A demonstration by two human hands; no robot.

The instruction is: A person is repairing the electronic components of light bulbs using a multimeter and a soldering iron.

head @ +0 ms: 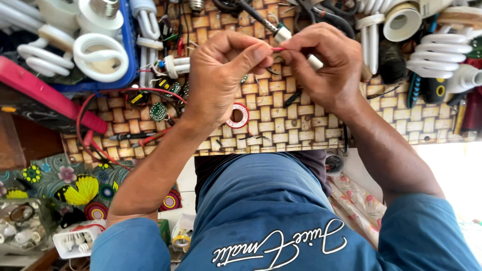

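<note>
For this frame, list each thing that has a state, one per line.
Left hand: closed, pinching the red wire.
Right hand: closed, pinching the red wire's other end.
Red wire: held taut between both hands, above the mat.
Solder spool: lying flat on the woven mat, untouched.
Spiral bulbs: lying loose, unlit.
Probe: lying on the mat, unused.
Soldering iron: resting on the mat, not held.

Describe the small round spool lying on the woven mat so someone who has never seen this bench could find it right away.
Start at the woven mat of tan strips that covers the bench top. Look just below the left hand, near the mat's front edge, for the solder spool. It is a small flat ring with a red rim and white face, unlike the green round circuit boards to its left.
</note>
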